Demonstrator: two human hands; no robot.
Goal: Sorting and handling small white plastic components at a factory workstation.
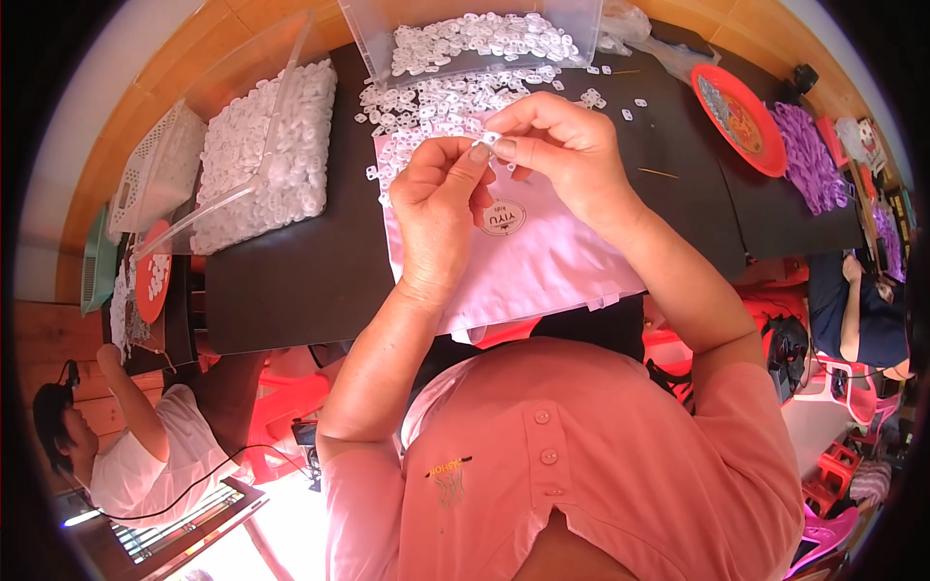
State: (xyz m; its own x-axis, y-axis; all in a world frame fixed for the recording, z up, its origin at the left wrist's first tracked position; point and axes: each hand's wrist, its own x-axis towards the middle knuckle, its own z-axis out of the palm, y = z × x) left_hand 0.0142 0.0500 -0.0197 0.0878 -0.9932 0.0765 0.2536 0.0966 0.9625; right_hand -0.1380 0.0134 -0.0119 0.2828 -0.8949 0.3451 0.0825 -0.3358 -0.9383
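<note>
Above the pink cloth (557, 257), my left hand (438, 198) and my right hand (573, 155) meet fingertip to fingertip. Between their thumbs and forefingers is a small white plastic piece with holes (491, 138). Both hands are closed in a pinch on it, and my fingers partly cover it. Just beyond my hands, a loose pile of similar white pieces (407, 102) spreads over the dark table (291, 290) and the cloth's far edge. A printed round emblem shows on the cloth below my hands.
A clear bin (366, 44) of white pieces stands at the back; another clear container (237, 194) holds rounded white pieces at left. At right are a red plate (772, 155), purple strands (812, 165) and thin gold-coloured sticks. A person in white (160, 460) sits at left, another person far right.
</note>
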